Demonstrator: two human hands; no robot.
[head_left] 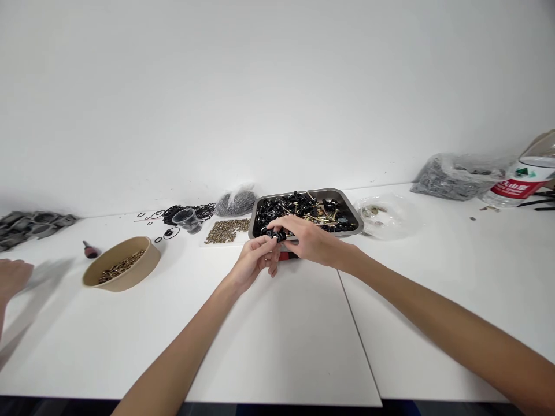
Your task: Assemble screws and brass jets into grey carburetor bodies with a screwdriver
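Observation:
My left hand (pixel 255 258) is closed, with its thumb and fingers pinching a small black round part (pixel 277 235). From the right, my right hand (pixel 303 238) reaches over and grips the same part with its fingertips. Both hands meet at the front edge of a metal tray (pixel 356 222), which is heaped with similar black parts and brass-coloured screws. Beneath the hands, partly hidden, lies a red and black tool (pixel 288 255). Fingers cover much of the held part, so its exact kind is unclear.
Left of the tray are a white tray of small brass pieces (pixel 228 230), a plastic cup (pixel 187 219), black rings (pixel 169 233) and a tan bowl (pixel 150 260). Plastic bags (pixel 455 176) and a large bottle (pixel 515 185) stand right. Another person's hand (pixel 14 278) rests far left.

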